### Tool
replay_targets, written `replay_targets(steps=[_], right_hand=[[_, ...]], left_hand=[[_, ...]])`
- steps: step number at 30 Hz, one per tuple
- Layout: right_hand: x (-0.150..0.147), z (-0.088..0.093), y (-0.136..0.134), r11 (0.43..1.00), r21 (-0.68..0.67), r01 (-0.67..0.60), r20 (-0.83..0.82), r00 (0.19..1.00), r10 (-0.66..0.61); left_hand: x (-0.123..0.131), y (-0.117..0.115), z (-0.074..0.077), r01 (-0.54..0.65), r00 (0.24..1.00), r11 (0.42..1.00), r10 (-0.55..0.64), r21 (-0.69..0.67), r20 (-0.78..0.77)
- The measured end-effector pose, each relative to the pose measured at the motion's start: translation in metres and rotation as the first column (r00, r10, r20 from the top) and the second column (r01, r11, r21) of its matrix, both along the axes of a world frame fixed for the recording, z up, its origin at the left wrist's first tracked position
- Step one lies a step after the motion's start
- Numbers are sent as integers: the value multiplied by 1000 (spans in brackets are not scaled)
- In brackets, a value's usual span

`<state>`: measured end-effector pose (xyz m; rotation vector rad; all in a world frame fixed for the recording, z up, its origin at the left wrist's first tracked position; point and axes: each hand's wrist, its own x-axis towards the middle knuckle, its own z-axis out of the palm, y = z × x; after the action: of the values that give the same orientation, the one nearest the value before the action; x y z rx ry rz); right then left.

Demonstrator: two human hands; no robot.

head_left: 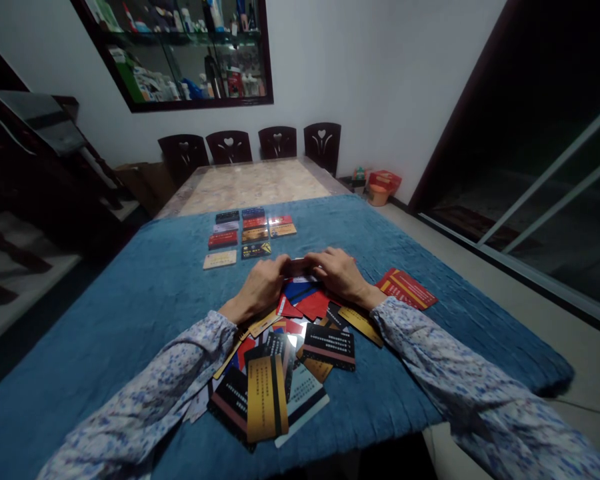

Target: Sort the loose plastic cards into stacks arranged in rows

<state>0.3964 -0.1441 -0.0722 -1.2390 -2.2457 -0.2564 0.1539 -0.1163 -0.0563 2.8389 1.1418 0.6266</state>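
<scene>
Speckled white-and-blue sleeves (145, 400) are seen closest, one at each lower corner, and between them a loose heap of plastic cards (280, 373) in black, gold, red and blue is spread on the blue textured cloth (130, 300) by which the near part of the surface is covered. Just beyond the heap, a small dark stack of cards (298, 267) is held between both hands, low over the cloth. The left hand (261, 285) is curled shut against the stack's left end, and the right hand (341, 273) is closed over its right end with the fingers bent down on top; both grips are clamped on the stack, so that little of it is shown. Three short rows of sorted cards (247, 233) are laid flat further out on the cloth, well apart from the hands. A pair of red printed cards (407, 288) is set just beside the right wrist. Four dark wooden chairs (253, 145) are lined up at the far end of the marble surface (250, 183)
</scene>
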Motion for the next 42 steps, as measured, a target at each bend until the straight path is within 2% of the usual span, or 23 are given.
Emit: replay_targets(steps=[7,18,28,34,42], right_hand=[[-3,-1,1,999,31,27,76,997,-30],[-6,8,-4,998,-9,55,134,990,-54],[-8,10,-4,992,70,100,142,984,-109],[-10,18,-3,989,100,112,149,981,-127],[-23,47,20,987,120,109,231,964,-135]], left_hand=[[4,-3,-8,-73,997,997,73,26,-6],[4,0,-10,-22,998,997,17,75,66],[2,2,-9,-6,994,981,-16,192,112],[-1,6,1,-15,998,978,3,210,57],[-15,15,29,-98,995,960,102,261,-2]])
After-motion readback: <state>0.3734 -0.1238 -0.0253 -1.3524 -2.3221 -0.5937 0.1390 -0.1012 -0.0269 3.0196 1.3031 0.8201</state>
